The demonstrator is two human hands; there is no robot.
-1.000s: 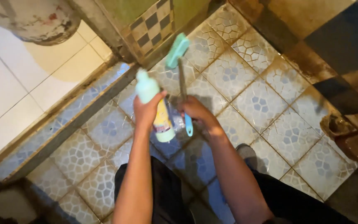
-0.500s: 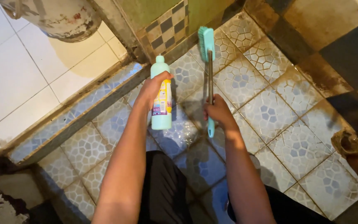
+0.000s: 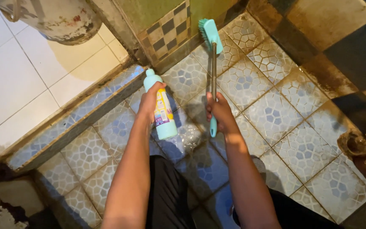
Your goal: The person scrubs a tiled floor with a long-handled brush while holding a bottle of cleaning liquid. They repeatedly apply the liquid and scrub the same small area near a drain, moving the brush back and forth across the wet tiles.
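My left hand (image 3: 149, 103) grips a pale green plastic bottle (image 3: 162, 114) with a colourful label, its capped neck pointing away from me. My right hand (image 3: 219, 112) holds a long-handled scrubbing brush (image 3: 212, 63) by its teal grip. The metal shaft runs away from me to a teal brush head (image 3: 209, 34) that rests near the base of the wall. Both hands hover over a wet, patterned floor tile (image 3: 272, 114). My dark trousers show at the bottom of the view.
A raised tiled threshold (image 3: 77, 123) separates the patterned floor from white tiles (image 3: 18, 80) at the left. A stained round container (image 3: 60, 19) stands at the top left. A checkered wall strip (image 3: 166, 29) runs behind the brush. A dirty brown fixture (image 3: 361, 148) sits at the right.
The bottle has tilted slightly left and moved a little toward the threshold. The brush head has shifted slightly up and turned. The view has barely moved over the last half second.
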